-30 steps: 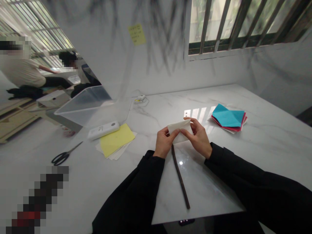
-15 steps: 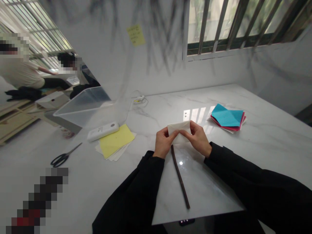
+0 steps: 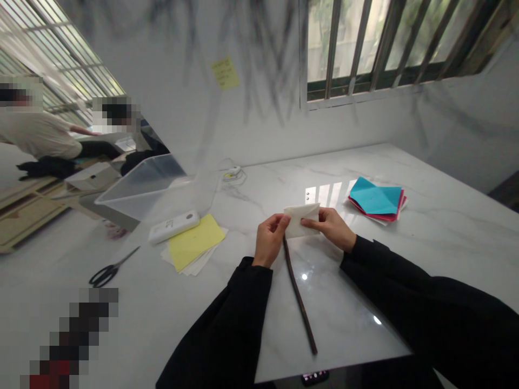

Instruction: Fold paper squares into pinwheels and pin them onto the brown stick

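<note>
Holding a folded white paper just above the table, centre frame, w/ both hands. Left hand is closed on the paper's left edge, thumb on top; right hand pinches the right edge, fingers laid across it. Paper is probably light, thin, floppy, creases easily, so best gripped at edges or along a fold, as now. A dark stick lies on the table below the hands. L to R otherwise: scissors, clear tub w/ nothing visible inside, white remote, yellow sheets, blue/red paper stack. Other people sit far left.
</note>
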Demonstrator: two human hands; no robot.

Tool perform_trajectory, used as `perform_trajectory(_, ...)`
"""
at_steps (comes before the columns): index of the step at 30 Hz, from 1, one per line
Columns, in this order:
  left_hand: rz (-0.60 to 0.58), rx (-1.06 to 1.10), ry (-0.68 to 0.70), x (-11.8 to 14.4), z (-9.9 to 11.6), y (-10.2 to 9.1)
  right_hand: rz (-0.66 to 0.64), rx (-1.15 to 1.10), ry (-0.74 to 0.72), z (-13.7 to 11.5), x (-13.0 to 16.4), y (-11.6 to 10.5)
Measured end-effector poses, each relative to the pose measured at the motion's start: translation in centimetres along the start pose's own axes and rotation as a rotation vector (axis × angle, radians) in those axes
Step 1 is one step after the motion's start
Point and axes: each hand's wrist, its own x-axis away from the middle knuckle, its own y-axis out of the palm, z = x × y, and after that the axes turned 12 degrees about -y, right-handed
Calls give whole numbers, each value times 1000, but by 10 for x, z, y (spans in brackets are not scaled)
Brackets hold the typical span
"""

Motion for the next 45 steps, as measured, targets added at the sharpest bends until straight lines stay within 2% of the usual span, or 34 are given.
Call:
perform_trajectory(4, 276, -444, 94, -4, -6, -9, 61, -34, 25, 8, -9, -20)
perform_trajectory(7, 267, -776, 174, -3, -11, -9, 67, -39, 42, 12, -14, -33)
perform_trajectory(9, 235, -858, 200, -3, -12, -8, 41, -39, 68, 12, -15, -37)
perform_trajectory(12, 239, -742, 132, -6, -12, -9, 25, -44, 94, 9, -15, -38)
perform_trajectory(14, 198, -507, 25, -9, -12, -12, 21, -41, 101, 7, -15, -36)
perform_trajectory(17, 58, -132, -126, -12, -11, -16, -28, -13, 96, 4, -15, -32)
perform_trajectory(20, -51, 66, -203, -11, -9, -17, -123, 98, 0, 1, -14, -28)
perform_trajectory(24, -136, 228, -268, -5, -2, -15, -188, 309, -218, -5, -12, -25)
perform_trajectory(28, -226, 268, -314, 2, 7, -12, -239, 410, -408, -13, -11, -25)
perform_trajectory(31, -245, 247, -318, 4, 9, -11, -255, 468, -475, -14, -12, -28)
perform_trajectory(45, -257, 194, -314, 6, 9, -8, -272, 498, -499, -17, -14, -34)
